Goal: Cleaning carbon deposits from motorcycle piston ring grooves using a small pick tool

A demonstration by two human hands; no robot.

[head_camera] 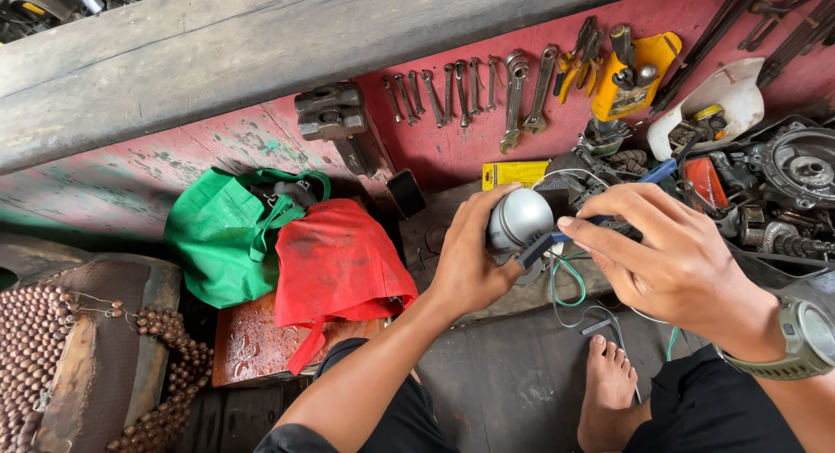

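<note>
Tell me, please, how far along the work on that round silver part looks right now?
Done: nothing can be confirmed as finished. In hand: the left hand holds the round silver part, and the right hand puts a blue-handled tool to it. Left: green and white wires hang loose below, and engine parts lie apart at right, wrenches laid out beyond.

Beside the sledgehammer head [330, 112]: two cloth bags, one green [222, 236], one red [335, 262]; about nine wrenches [461, 92]; one orange-handled pliers [576, 63].
</note>
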